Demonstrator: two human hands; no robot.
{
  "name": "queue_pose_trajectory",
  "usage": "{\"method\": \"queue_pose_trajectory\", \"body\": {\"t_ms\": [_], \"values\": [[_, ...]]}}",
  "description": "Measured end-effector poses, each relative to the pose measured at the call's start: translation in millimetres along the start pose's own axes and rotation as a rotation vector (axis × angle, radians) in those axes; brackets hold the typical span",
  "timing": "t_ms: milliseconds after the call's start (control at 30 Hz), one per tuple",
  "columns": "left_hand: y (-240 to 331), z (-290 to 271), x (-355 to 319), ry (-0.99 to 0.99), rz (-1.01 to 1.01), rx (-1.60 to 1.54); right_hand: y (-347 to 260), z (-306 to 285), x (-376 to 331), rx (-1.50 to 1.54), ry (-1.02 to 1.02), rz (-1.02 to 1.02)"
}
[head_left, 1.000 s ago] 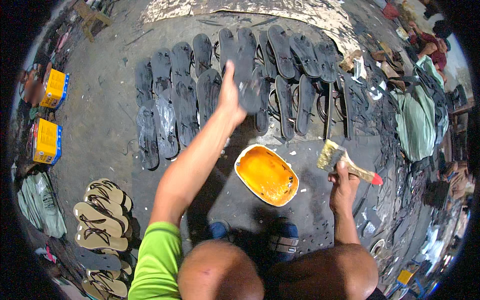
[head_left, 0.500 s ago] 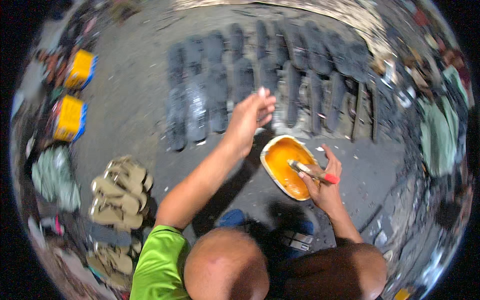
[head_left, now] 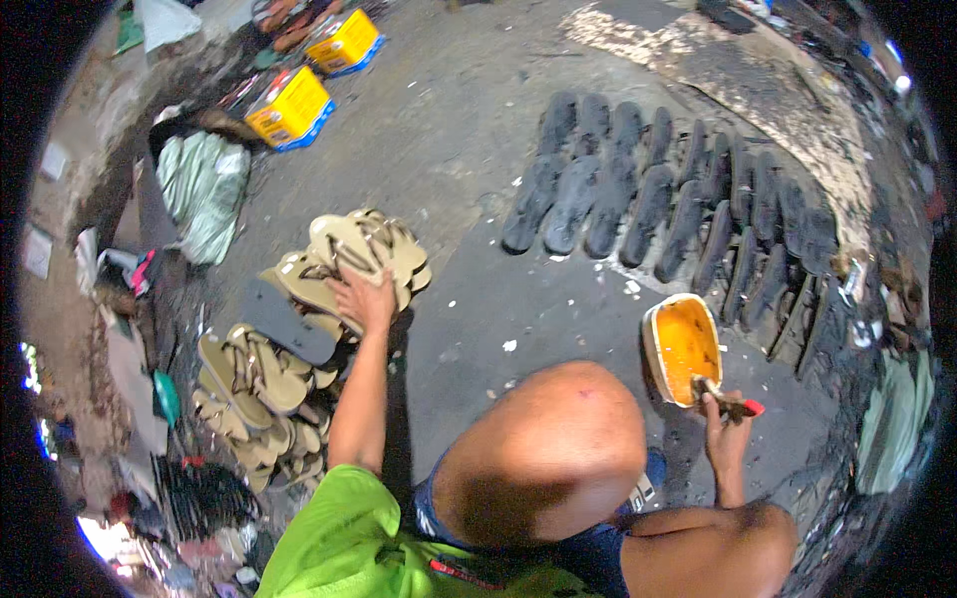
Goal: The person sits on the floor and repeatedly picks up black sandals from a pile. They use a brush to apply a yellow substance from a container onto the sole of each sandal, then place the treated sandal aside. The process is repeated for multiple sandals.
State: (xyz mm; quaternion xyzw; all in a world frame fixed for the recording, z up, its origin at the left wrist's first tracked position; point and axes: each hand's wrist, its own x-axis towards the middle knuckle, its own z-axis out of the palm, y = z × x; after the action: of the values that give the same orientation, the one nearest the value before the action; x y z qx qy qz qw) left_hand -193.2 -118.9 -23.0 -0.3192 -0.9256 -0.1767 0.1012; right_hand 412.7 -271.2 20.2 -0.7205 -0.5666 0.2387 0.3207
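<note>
My left hand (head_left: 365,299) reaches to the left, its fingers closed around the heel end of a tan thong sandal (head_left: 349,249) on a pile of similar ones. Part of its grip is hidden by the back of the hand. In my right hand (head_left: 726,429) is a brush (head_left: 720,399) with a red-ended handle. Its bristle end rests inside a white-rimmed tub (head_left: 649,349) of orange, glue-like stuff. Beyond the tub, dark shoe soles (head_left: 618,179) lie on the ground in two rows.
More tan sandals (head_left: 264,369) are heaped nearer me on the left, with a loose grey sole (head_left: 287,321) between the piles. Farther left are yellow-and-blue boxes (head_left: 291,108) and a pale green sack (head_left: 202,189). Another green cloth or sack (head_left: 895,419) lies at the right.
My left hand has swung from near the dark soles to the tan sandals and taken hold of one. The view has turned left. My right hand keeps the brush at the tub.
</note>
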Motion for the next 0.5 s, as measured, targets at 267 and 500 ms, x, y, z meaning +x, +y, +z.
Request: {"method": "queue_pose_trajectory", "body": {"t_ms": [267, 500], "values": [[54, -37, -87, 0.072, 0.546, -0.353, -5, -31, -14, -0.158, 0.125, -0.099], [49, 22, -195, -0.704, 1.051, -0.546, -9, -1, 1, -0.209, 0.073, -0.016]]}}
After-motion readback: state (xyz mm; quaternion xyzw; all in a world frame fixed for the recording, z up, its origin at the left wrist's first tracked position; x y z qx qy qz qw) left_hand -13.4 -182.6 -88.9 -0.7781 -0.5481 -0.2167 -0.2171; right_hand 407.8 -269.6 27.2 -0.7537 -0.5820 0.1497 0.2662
